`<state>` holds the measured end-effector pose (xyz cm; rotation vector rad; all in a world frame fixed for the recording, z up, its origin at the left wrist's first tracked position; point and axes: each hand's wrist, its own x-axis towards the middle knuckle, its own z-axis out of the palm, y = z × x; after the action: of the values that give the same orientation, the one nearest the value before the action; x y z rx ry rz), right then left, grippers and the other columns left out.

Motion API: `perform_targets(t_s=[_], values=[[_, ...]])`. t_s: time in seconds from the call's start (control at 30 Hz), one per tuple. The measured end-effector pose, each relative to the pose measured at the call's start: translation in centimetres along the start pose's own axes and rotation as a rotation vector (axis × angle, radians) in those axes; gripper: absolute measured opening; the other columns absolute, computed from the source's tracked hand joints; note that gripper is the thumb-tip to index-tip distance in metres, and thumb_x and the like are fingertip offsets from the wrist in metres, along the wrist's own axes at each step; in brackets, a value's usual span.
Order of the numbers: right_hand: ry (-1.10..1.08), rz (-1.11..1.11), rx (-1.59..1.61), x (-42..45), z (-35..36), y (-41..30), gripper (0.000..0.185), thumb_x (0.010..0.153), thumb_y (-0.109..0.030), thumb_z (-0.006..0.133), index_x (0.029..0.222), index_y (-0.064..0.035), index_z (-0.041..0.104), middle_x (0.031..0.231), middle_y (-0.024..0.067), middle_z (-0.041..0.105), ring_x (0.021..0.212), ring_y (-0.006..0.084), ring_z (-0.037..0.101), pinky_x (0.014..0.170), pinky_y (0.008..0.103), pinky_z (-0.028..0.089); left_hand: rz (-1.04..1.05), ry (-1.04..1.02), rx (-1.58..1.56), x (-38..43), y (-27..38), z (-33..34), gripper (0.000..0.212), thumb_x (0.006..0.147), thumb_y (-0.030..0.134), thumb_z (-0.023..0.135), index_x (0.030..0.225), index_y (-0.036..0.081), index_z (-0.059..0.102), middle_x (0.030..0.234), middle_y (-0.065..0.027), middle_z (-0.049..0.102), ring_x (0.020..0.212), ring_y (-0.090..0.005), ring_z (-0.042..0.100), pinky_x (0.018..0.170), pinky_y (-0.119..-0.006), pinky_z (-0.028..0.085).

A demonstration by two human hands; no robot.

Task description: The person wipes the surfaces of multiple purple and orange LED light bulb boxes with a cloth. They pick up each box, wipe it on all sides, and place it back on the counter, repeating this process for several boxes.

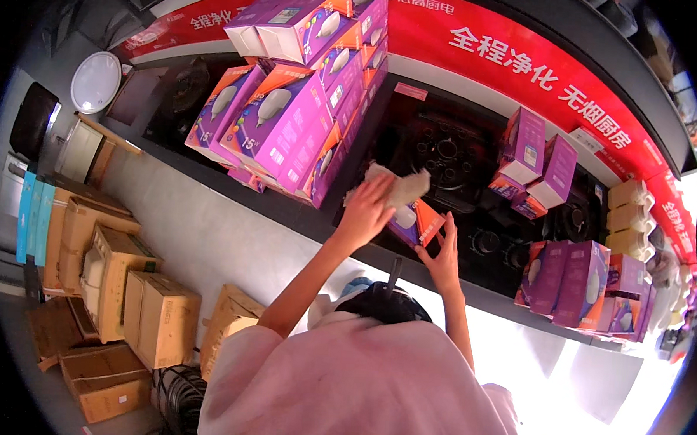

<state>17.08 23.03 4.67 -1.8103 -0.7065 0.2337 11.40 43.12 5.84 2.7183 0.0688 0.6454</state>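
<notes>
My left hand (368, 211) presses a pale, crumpled cloth (409, 188) against a purple and orange LED bulb box (416, 220). At the right edge of that box, my right hand (442, 252) holds it steady with thumb and fingers. The box is tilted over the front part of a black gas hob (445, 149). Left of my hands stands a tall stack of similar bulb boxes (282, 127), close to the counter's front edge.
More bulb boxes (580, 283) stand at the right, and a small group (524, 144) sits on the hob's right side. Pale stacked cartons (625, 215) lie beyond. Cardboard boxes (160, 320) and coiled black hose or cable (180, 397) occupy the floor at left.
</notes>
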Motion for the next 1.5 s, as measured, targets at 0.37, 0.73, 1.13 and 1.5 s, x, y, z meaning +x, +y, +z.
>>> perform_targets(t_s=[0.37, 0.73, 1.13, 1.5], values=[[0.065, 0.104, 0.064, -0.3, 0.9, 0.3, 0.09, 0.062, 0.001, 0.071, 0.134, -0.009, 0.019, 0.125, 0.0154, 0.033, 0.113, 0.0295, 0.041, 0.091, 0.0384, 0.042, -0.995, 0.256, -1.426, -2.2, -2.8, 3.5, 0.055, 0.089, 0.045, 0.037, 0.118, -0.001, 0.045, 0.107, -0.0037, 0.052, 0.099, -0.0128, 0.047, 0.087, -0.024, 0.035], [0.014, 0.147, 0.524, -0.1, -1.9, -2.4, 0.082, 0.069, -0.003, 0.068, 0.134, -0.0065, 0.018, 0.125, 0.0134, 0.038, 0.109, 0.02, 0.043, 0.092, 0.0315, 0.037, -0.75, 0.057, -2.344, 0.6, 0.3, 2.1, 0.045, 0.093, 0.038, 0.024, 0.128, 0.012, 0.034, 0.123, -0.0064, 0.044, 0.114, -0.0201, 0.042, 0.096, -0.035, 0.033], [-0.102, 0.3, 0.947, -1.6, -4.0, -2.1, 0.065, 0.085, -0.047, 0.044, 0.131, -0.0044, 0.025, 0.129, 0.0106, 0.036, 0.119, 0.024, 0.037, 0.097, 0.0431, 0.032, -0.744, -0.088, -2.158, 2.6, 8.3, 1.7, 0.054, 0.092, 0.044, 0.026, 0.134, 0.01, 0.02, 0.135, -0.008, 0.03, 0.123, -0.0206, 0.032, 0.103, -0.037, 0.025], [0.061, 0.25, 0.646, -4.0, -7.0, -2.8, 0.083, 0.076, -0.028, 0.065, 0.135, -0.0006, 0.014, 0.128, 0.017, 0.036, 0.115, 0.0219, 0.039, 0.096, 0.031, 0.03, -0.812, 0.17, -2.163, -0.9, 9.1, 0.0, 0.052, 0.091, 0.044, 0.028, 0.133, 0.013, 0.025, 0.133, -0.0044, 0.034, 0.122, -0.0185, 0.033, 0.1, -0.037, 0.027]])
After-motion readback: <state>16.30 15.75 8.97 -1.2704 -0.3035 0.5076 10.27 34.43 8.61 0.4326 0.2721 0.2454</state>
